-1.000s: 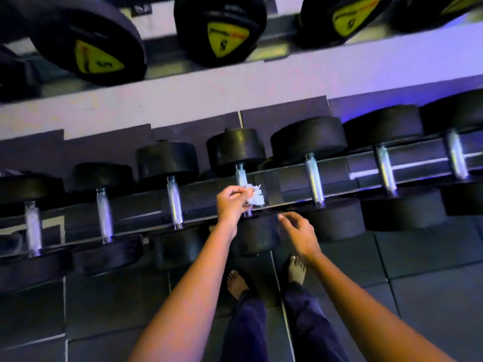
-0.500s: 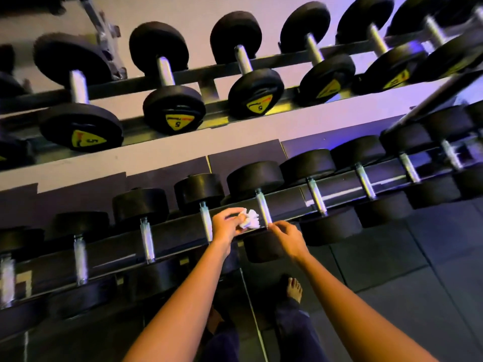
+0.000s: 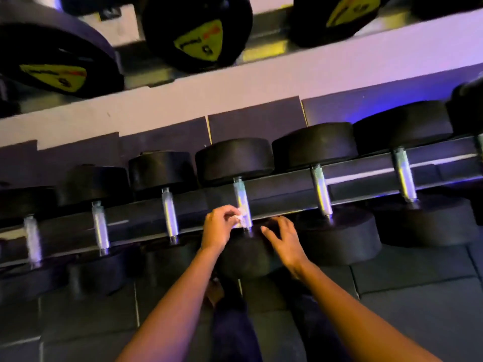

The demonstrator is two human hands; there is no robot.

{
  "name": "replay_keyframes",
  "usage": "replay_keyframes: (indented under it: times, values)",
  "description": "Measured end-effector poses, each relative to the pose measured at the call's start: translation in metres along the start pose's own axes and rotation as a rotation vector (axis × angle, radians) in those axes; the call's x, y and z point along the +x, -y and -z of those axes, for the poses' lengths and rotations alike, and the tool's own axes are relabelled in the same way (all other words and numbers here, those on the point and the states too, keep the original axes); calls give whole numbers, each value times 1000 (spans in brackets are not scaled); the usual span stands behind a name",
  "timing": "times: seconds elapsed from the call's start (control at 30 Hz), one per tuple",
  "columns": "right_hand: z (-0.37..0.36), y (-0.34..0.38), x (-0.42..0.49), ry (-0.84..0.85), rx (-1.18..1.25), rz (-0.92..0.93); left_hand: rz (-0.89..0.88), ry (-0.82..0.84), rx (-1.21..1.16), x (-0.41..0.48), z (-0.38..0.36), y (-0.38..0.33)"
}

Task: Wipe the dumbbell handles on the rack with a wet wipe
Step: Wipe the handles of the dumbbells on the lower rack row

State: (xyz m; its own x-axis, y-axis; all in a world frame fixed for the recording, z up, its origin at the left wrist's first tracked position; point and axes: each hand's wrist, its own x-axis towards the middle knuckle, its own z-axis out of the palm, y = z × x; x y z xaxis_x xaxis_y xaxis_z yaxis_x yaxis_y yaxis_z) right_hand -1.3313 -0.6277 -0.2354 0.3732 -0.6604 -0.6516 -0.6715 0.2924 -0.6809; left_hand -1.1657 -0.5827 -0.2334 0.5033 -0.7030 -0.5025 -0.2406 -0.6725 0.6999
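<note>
- Head camera, looking down on the lower tier of a dumbbell rack (image 3: 366, 178): a person's left hand (image 3: 218, 226) pinches a crumpled white wet wipe (image 3: 240, 218) against the lower end of the middle handle (image 3: 241, 199), just above that dumbbell's near head (image 3: 245, 254).
- The right hand (image 3: 283, 239) is just beside it, fingers spread and relaxed and holding nothing, over the black rubber of the near head. Whether it touches the rubber cannot be told.
- By the look of it the job is mid-course, with one handle under the wipe and only its lower end covered at this moment.
- Nothing shows which bars are already clean. The neighbouring handle on the left (image 3: 169, 212) and the neighbouring handle on the right (image 3: 321, 190) look alike under the purple light, with no wet sheen to set either apart.
- More bare handles run off along the tier on both sides, so several likely remain.
- The upper-tier dumbbells (image 3: 198, 32), with yellow labels, show only their heads. Their handles are out of view and their state is unknown.
</note>
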Motion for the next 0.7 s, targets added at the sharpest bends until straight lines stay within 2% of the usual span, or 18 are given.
replay_keyframes:
  times: [0.2,0.37,0.43,0.57,0.63,0.7]
  values:
    - [-27,-24,-3,-171,87,138,-373,356,302,19,-1,21]
    - [-29,-45,-4,-209,86,254,-712,486,550,29,0,19]
    - [-31,-48,-2,-240,78,272,-672,565,643,35,-5,16]
    - [-34,-50,1,-275,62,294,-433,664,823,38,-15,-6]
    - [-33,-48,1,-283,73,301,-485,623,985,35,-20,-23]
    - [-33,-44,0,-276,119,255,-568,606,1015,37,-19,-21]
